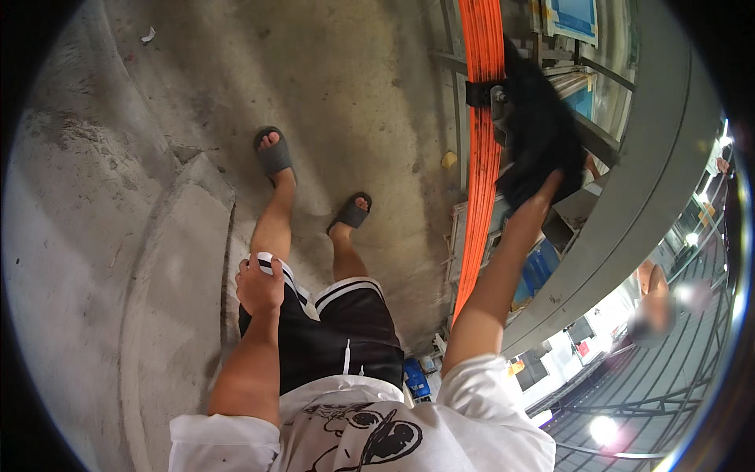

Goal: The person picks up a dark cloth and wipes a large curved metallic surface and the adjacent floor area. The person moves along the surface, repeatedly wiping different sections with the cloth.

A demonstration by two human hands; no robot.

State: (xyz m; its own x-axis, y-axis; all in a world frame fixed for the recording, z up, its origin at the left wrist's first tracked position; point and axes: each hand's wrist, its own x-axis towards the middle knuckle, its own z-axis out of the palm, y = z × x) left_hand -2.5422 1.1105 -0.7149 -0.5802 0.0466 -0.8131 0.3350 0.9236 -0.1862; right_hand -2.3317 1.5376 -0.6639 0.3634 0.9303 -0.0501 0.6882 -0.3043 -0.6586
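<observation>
Nearest me, my left hand (259,285) rests curled on the hem of my black shorts (330,334), gripping nothing, while my right hand (568,177) is clamped on a black cloth (539,138) just right of the orange cable bundle (481,157). I judge the cloth could snag on the black clamp (476,93) around that bundle, or my open sandals (274,153) could slip on the concrete floor (330,79) left of it; I see no container.

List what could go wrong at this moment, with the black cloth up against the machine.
1. The right hand presses a loose black cloth against the frame beside the orange cables; a fold could catch on the black clamp or a bracket.
2. The feet are in open sandals on rough concrete, so the toes are exposed.
3. The left hand rests on the shorts, bracing nothing while the right arm stretches out.
</observation>
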